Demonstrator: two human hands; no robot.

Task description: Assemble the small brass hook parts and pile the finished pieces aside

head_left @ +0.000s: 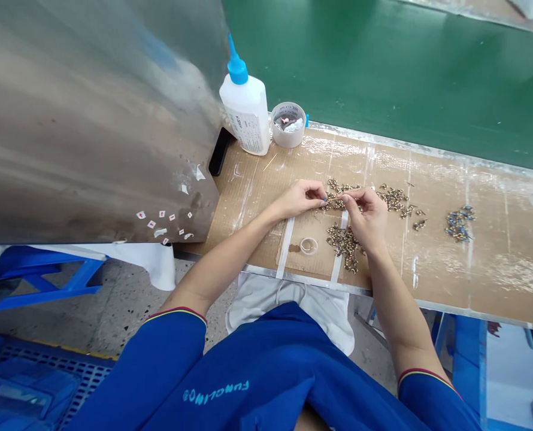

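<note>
My left hand [303, 198] is closed in a pinch, and what lies between its fingertips is too small to make out. Facing it, my right hand [368, 216] pinches a thin yellowish toothpick [333, 199], whose tip points at the left fingertips. Small brass-coloured metal pieces [344, 244] lie in a pile below the hands. More of these pieces [394, 199] are spread behind and to the right of my right hand. A small round clear dish [308, 246] sits on the cardboard, nearer my body.
A white squeeze bottle [248, 114] with a blue nozzle stands beside a tape roll [288, 124] with scraps inside. Another toothpick [270, 161] lies nearby. Blue-tinted pieces [459, 223] sit at right. A metal panel [96, 120] rises at left; a green surface [383, 66] lies behind.
</note>
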